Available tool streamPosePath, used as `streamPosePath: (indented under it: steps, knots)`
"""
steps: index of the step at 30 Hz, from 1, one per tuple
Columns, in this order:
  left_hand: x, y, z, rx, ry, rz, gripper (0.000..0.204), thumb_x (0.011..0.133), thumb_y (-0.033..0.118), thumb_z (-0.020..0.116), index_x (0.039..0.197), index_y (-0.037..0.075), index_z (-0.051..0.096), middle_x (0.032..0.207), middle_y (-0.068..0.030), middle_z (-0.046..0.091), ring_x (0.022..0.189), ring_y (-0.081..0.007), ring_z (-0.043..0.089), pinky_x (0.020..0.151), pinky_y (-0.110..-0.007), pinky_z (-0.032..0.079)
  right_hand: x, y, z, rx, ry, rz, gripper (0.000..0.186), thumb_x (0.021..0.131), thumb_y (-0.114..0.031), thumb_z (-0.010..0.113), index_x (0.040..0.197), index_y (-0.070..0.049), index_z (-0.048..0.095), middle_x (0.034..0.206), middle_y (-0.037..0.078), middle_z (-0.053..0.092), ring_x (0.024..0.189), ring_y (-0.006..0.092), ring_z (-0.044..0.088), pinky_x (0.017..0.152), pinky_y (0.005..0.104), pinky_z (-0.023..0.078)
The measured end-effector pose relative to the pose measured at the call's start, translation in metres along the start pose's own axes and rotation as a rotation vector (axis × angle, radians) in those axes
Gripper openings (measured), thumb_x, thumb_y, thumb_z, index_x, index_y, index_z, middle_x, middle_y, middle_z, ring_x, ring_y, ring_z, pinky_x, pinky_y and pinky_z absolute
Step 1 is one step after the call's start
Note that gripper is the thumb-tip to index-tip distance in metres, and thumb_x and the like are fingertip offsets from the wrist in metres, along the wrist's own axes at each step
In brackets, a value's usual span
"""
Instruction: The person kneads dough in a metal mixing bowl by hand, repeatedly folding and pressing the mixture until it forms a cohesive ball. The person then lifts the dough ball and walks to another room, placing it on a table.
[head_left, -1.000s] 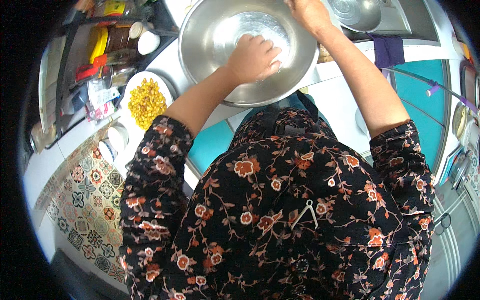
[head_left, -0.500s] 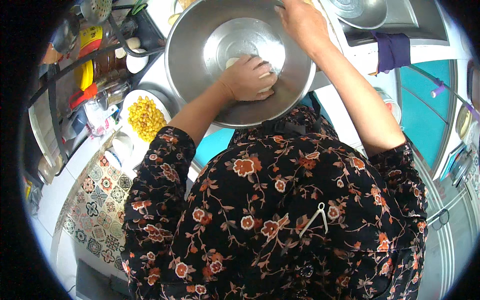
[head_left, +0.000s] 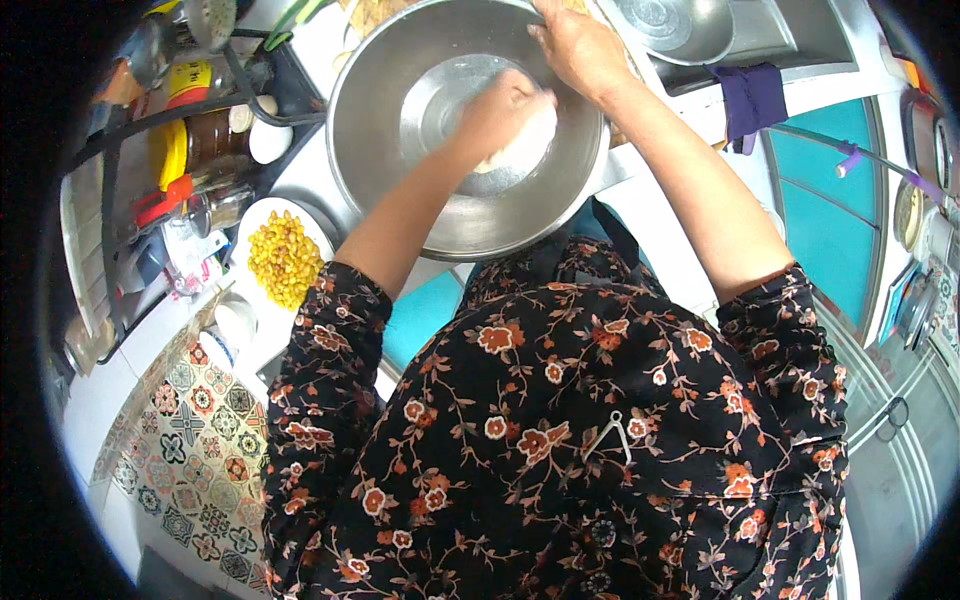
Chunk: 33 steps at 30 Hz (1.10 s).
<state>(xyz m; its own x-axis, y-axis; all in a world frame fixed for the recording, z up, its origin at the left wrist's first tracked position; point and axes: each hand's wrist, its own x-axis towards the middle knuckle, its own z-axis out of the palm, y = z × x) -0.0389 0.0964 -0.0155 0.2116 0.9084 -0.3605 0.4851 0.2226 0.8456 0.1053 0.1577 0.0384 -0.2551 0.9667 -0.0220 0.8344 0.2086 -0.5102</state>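
A wide stainless steel bowl (head_left: 365, 130) stands in front of me on the counter. Inside it, a pale, soft lump of dough (head_left: 530, 145) lies against the right part of the bottom. My left hand (head_left: 497, 120) is down in the bowl, its fingers curled against the dough and somewhat blurred; part of the lump is hidden under it. At the bowl's far right rim, my right hand (head_left: 585, 52) holds the edge, thumb on the inner side and the other fingers mostly out of sight.
A white plate of yellow nuts or beans (head_left: 285, 260) sits left of the bowl. A black rack (head_left: 285, 118) with jars and bottles stands farther left. At the upper right are a metal basin (head_left: 690, 30) and a purple cloth (head_left: 750, 100) over the sink edge.
My left hand has moved up in the bowl, and its fingers have curled tighter, leaving more of the dough showing. The right hand keeps its hold on the rim. The view has shifted slightly.
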Motion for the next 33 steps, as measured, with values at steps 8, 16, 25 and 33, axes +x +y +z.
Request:
streamPosePath:
  steps: [8,16,25,33]
  knots:
    - [0.016,-0.006,-0.03,-0.36,0.029,-0.348,0.049,0.088,0.046,0.048,0.099,0.001,0.063,0.087,-0.0077,0.064,0.078,-0.0156,0.062,0.067,-0.029,0.051,0.01,0.001,-0.011,-0.047,-0.044,0.055,0.027,0.088,-0.026,0.05,0.109,-0.01,0.047,0.083,0.022,0.062,0.082,0.0406,0.059,0.072,0.0492,0.046]
    - [0.013,0.006,-0.059,0.008,0.004,-0.109,0.062,0.083,0.051,0.052,0.114,-0.002,0.056,0.105,-0.0169,0.062,0.097,-0.024,0.059,0.084,-0.032,0.043,0.006,0.001,-0.013,-0.084,-0.038,0.047,0.028,0.088,-0.025,0.05,0.112,-0.01,0.047,0.086,0.023,0.062,0.085,0.0405,0.06,0.075,0.049,0.045]
    - [0.017,-0.005,-0.047,0.612,0.192,0.276,0.045,0.083,0.046,0.053,0.109,0.01,0.061,0.104,-0.0177,0.061,0.095,-0.0341,0.058,0.084,-0.04,0.045,0.006,0.002,-0.017,-0.036,-0.053,0.017,0.027,0.088,-0.024,0.049,0.111,-0.01,0.048,0.087,0.021,0.063,0.085,0.0388,0.06,0.074,0.0477,0.046]
    - [0.027,0.035,0.002,0.823,0.427,0.198,0.023,0.082,0.027,0.051,0.071,0.009,0.061,0.077,-0.0085,0.062,0.075,-0.0299,0.057,0.066,-0.043,0.045,0.008,-0.007,-0.033,0.015,-0.118,0.081,0.018,0.087,-0.019,0.044,0.099,-0.007,0.05,0.086,0.018,0.063,0.081,0.0364,0.06,0.069,0.0471,0.047]
